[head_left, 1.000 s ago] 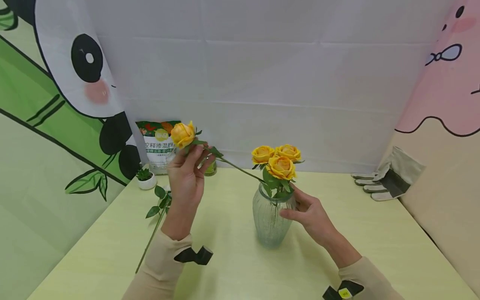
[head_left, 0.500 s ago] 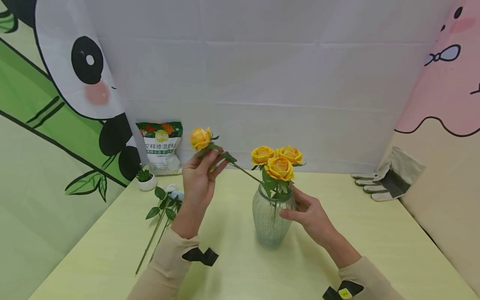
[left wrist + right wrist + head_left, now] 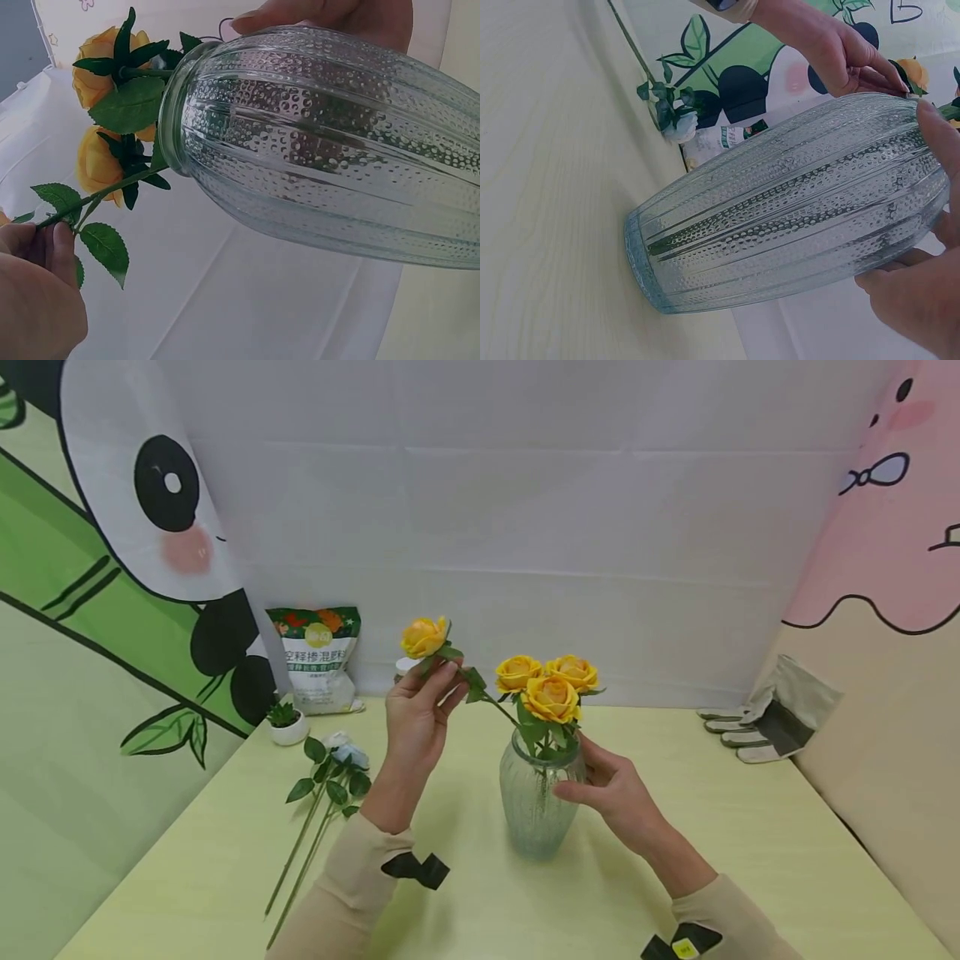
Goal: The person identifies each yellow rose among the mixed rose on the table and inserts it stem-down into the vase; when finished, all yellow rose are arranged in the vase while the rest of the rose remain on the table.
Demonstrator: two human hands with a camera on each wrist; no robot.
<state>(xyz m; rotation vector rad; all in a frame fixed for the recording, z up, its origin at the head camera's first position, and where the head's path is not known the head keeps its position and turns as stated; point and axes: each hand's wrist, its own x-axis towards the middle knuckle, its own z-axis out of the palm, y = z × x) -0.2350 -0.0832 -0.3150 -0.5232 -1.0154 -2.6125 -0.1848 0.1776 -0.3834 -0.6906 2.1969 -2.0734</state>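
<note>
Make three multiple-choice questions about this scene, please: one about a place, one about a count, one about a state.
1. Where do the pale work gloves lie?
A. at the table's far right, by the wall
B. inside the vase
C. under the soil bag

2. How many yellow roses already stand in the glass vase?
A. one
B. three
C. five

3. What is the left hand doing?
A. lying flat on the table
B. pinching the stem of a fourth yellow rose
C. gripping the vase

Answers: 1 A, the gloves rest at the right edge against the wall. 2 B, three blooms cluster above the rim. 3 B, its fingers close on the stem below the bloom, while the right hand holds the vase.
</note>
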